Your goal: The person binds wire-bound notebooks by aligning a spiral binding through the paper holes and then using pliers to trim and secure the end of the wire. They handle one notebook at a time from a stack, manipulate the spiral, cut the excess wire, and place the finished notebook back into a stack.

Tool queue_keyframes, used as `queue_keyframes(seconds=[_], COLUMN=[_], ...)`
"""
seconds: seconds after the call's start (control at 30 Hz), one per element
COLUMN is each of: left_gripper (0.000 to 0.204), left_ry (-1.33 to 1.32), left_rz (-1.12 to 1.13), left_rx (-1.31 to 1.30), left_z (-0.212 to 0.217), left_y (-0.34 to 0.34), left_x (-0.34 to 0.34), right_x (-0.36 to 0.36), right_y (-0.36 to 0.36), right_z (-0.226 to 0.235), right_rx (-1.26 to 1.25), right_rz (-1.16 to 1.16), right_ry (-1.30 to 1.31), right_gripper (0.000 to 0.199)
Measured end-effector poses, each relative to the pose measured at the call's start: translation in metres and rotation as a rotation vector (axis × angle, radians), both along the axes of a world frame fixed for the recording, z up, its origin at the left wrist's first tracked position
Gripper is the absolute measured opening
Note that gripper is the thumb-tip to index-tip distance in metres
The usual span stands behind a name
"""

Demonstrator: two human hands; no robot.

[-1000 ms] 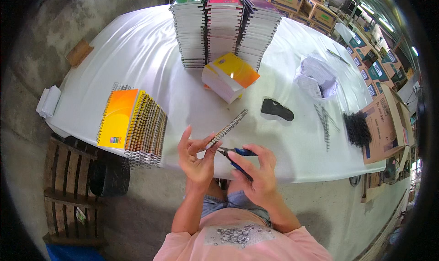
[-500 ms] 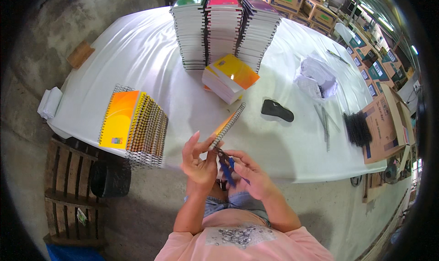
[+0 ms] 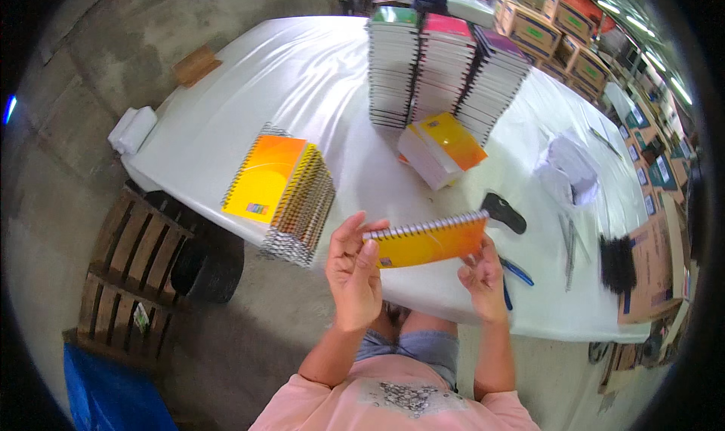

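- Plainly, you are at a white-covered table [image 3: 298, 80], its covering glossy and creased, with a grey concrete wall [image 3: 143, 53] beyond its left side and brown cartons [image 3: 535, 32] piled at the far right.
- On the floor to your left are a slatted wooden pallet [image 3: 124, 280] and a black bin [image 3: 205, 269].
- Three tall notebook stacks [image 3: 445, 76] stand toward the far side; a yellow-orange stack [image 3: 268, 178] sits near your left.
- Your notebook [image 3: 430, 242] is raised between both hands, over the table's near part. Its long axis runs left to right — the right end slightly farther from you.
- Its coiled spine follows the far long edge, and the yellow-orange cover faces you.
- Your left hand [image 3: 356, 287] pinches the left end narrowly, thumb on the cover.
- Your right hand [image 3: 485, 284] is at the right end, fingers curled — they are partly hidden, so I cannot tell whether they grip.
- Blue-handled pliers [image 3: 517, 272] lie just beside that hand.
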State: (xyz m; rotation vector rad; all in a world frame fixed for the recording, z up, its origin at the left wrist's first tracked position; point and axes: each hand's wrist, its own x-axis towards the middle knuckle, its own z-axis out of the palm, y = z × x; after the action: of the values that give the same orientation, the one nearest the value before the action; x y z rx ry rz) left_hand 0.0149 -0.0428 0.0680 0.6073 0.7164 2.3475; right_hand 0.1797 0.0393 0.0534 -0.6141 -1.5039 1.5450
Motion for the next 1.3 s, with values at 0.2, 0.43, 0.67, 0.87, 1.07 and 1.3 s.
queue_keyframes(seconds=[0.2,0.43,0.67,0.87,1.07,1.3], left_gripper=[0.032,0.043,0.05,0.06,0.058,0.059], left_ry=[0.466,0.631,0.45,0.285,0.625,0.382], left_rz=[0.336,0.897,0.567,0.5,0.802,0.774], left_rx=[-0.034,-0.436,-0.46,-0.162,-0.422,-0.269], left_z=[0.028,0.033,-0.009,-0.009,0.0,-0.002], left_y=[-0.05,-0.055,-0.03,-0.02,-0.008,0.004], left_x=[-0.042,-0.125,-0.16,-0.151,-0.148,-0.154], right_x=[-0.088,-0.188,-0.284,-0.283,-0.255,-0.276], right_y=[0.008,0.033,0.025,0.023,0.08,0.037], right_z=[0.066,0.134,0.154,0.117,0.065,0.021], right_rx=[0.107,-0.206,1.376,1.331,0.788,0.042], right_rz=[0.062,0.342,0.633,0.614,0.259,0.072], right_ry=[0.196,0.586,-0.151,-0.191,-0.176,0.197], right_gripper=[0.051,0.037,0.014,0.022,0.029,0.031])
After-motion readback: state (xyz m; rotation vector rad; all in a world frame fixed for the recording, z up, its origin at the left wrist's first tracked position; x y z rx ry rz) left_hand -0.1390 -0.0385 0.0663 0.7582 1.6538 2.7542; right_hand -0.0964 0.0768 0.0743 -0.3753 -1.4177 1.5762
